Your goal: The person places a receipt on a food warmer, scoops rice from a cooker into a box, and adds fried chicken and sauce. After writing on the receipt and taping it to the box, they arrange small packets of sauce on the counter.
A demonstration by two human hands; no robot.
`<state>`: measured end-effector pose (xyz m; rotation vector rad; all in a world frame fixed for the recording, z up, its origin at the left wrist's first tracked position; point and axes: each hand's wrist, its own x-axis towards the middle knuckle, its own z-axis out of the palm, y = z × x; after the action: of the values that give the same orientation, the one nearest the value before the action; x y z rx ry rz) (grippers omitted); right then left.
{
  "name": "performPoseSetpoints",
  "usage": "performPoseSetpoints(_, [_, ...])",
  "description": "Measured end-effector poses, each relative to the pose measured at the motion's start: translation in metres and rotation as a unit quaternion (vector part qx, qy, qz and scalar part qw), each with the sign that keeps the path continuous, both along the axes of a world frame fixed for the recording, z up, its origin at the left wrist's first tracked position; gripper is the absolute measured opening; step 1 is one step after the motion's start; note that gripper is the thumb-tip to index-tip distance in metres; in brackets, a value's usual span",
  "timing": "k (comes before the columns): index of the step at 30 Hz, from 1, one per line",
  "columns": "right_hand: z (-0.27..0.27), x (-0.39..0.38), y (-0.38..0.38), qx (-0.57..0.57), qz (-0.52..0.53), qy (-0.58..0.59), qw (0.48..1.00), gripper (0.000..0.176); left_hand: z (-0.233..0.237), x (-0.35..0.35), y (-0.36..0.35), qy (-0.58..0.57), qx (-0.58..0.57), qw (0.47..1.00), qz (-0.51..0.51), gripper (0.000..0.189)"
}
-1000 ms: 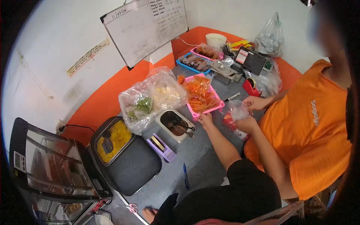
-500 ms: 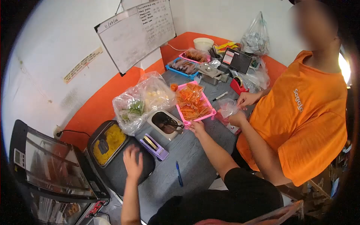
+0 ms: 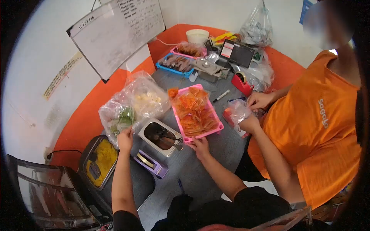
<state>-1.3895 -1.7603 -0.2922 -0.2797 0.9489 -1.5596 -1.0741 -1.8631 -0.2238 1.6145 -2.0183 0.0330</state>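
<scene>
My right hand (image 3: 200,148) grips the near edge of a pink plastic basket (image 3: 209,133), which holds orange snacks in clear packets (image 3: 192,111). My left hand (image 3: 125,139) is at the lower edge of a clear plastic bag (image 3: 106,115) with green leaves inside, its fingers closed on the plastic; the fingertips are partly hidden. Between my hands stands a steel container (image 3: 148,138) of dark sauce with black-handled utensils in it. Close below my left forearm is a purple tape dispenser (image 3: 156,166).
A co-worker in an orange shirt (image 3: 304,127) handles a thin plastic bag (image 3: 238,110) on the right. A tray of yellow food (image 3: 104,158) lies at left. Behind are a blue basket (image 3: 175,70), a red tape dispenser (image 3: 243,84), a marker (image 3: 221,95) and a tablet (image 3: 237,54).
My left hand has moved forward from above the dark lid to the bag of greens. My right hand stays on the pink basket. The camera view has shifted.
</scene>
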Motion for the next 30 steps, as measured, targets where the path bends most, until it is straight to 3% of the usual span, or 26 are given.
performPoseSetpoints(5, [0.000,0.001,0.044,0.034,0.001,0.006,0.999,0.022,-0.002,-0.018,-0.025,0.021,0.028,0.999,0.039,0.025])
performPoseSetpoints(7, [0.002,0.009,0.064,0.036,-0.030,0.004,0.999,0.021,0.001,-0.029,-0.035,0.015,0.110,0.990,0.085,0.032])
performPoseSetpoints(11, [-0.006,0.021,0.104,0.058,-0.037,0.011,0.998,0.019,0.005,-0.041,-0.041,0.058,0.132,0.986,0.082,0.040])
performPoseSetpoints(13, [0.001,0.027,0.127,0.045,-0.039,-0.002,0.998,0.015,0.019,-0.045,-0.026,0.139,-0.074,0.988,-0.010,0.040])
performPoseSetpoints(16, [-0.006,0.026,0.158,0.023,-0.033,-0.012,0.999,0.011,0.064,-0.072,0.054,0.146,-0.176,0.973,-0.027,0.030])
performPoseSetpoints(19, [0.003,0.028,0.191,0.067,-0.040,-0.020,0.997,0.012,0.059,-0.098,0.154,0.200,-0.159,0.966,-0.051,0.023])
performPoseSetpoints(22, [-0.012,0.019,0.224,0.039,-0.009,-0.009,0.999,0.012,0.018,-0.124,0.257,0.218,-0.035,0.973,-0.064,0.024])
performPoseSetpoints(25, [-0.002,0.013,0.253,0.050,-0.006,0.006,0.999,0.011,-0.043,-0.140,0.325,0.088,0.088,0.991,-0.052,0.033])
performPoseSetpoints(26, [-0.005,0.008,0.264,0.057,0.002,0.019,0.998,0.012,-0.052,-0.140,0.340,0.088,0.090,0.991,-0.051,0.033])
performPoseSetpoints(28, [-0.008,-0.002,0.282,0.064,0.021,0.019,0.998,0.014,-0.059,-0.141,0.365,-0.016,0.085,0.990,-0.114,0.037])
performPoseSetpoints(30, [-0.006,-0.010,0.296,0.074,0.066,0.059,0.993,0.015,-0.080,-0.133,0.372,0.002,0.096,0.991,-0.096,0.035])
